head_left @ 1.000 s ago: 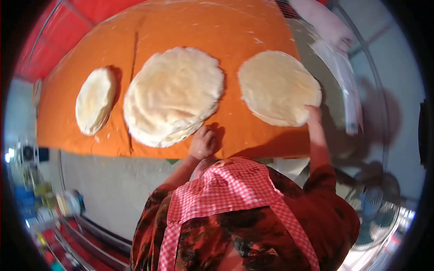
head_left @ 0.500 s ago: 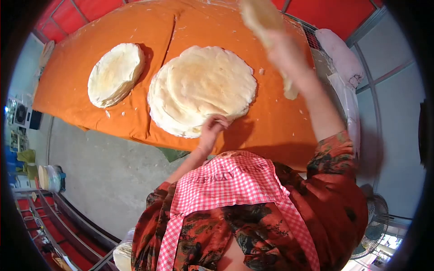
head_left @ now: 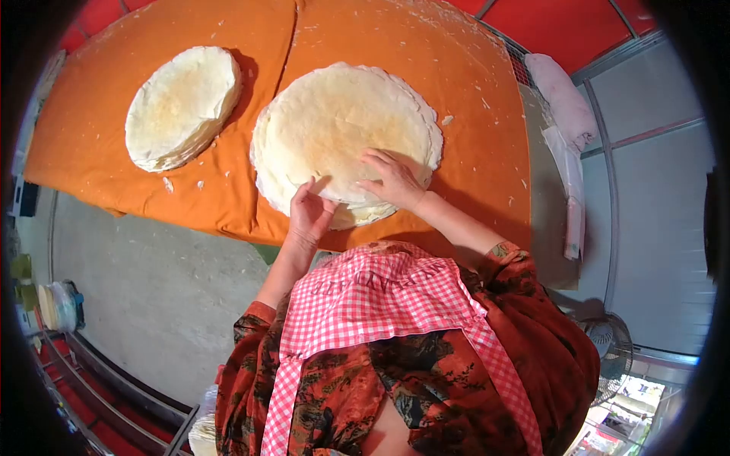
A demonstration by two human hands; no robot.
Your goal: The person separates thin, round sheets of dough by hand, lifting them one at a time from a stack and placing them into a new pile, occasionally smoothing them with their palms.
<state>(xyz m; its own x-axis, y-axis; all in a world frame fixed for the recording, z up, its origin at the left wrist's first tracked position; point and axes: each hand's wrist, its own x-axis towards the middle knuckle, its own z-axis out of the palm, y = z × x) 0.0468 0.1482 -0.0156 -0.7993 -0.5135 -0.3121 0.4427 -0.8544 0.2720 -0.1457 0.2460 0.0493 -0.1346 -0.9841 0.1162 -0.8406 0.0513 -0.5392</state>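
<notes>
A large stack of round flatbreads (head_left: 342, 129) lies on the orange cloth (head_left: 471, 137) in the middle of the view. My right hand (head_left: 391, 181) rests flat on top of the stack near its front edge, fingers spread. At the front rim of the same stack is my left hand (head_left: 308, 213), its fingers touching the edge of the breads. A smaller stack of flatbreads (head_left: 181, 106) sits to the left, apart from both hands.
The orange cloth covers a raised surface, with crumbs scattered on it. A pale folded cloth (head_left: 559, 95) lies at its right edge. A concrete floor (head_left: 152, 281) is below left, and a fan (head_left: 608, 342) stands at the lower right.
The right-hand flatbread pile is gone from the cloth. My right hand lifted it, swung it left and now lies on the big middle stack. My left hand shifted onto the stack's rim.
</notes>
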